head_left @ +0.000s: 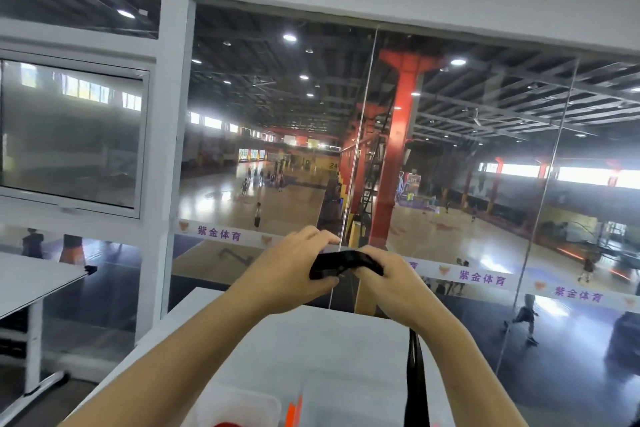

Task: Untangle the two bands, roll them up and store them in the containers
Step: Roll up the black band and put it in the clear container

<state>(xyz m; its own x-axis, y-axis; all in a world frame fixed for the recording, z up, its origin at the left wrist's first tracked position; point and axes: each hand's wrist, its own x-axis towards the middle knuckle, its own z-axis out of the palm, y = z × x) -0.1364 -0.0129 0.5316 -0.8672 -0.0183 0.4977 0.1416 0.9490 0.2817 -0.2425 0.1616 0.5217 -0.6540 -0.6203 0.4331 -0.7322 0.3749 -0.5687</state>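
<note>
The left hand [291,263] is gripping the nine o'clock end of the black band [346,263], fingers curled round it; the right hand [384,282], at three o'clock, is clutching the other end. The bunched band is lying crosswise between them, its flat tail hanging toward six o'clock over the white worktop [311,350].

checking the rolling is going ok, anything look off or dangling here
Mostly fine. Both hands, left hand and right hand, hold the black band up in front of the window. Its loose tail hangs down below the right wrist over the white table, not yet rolled.
</note>
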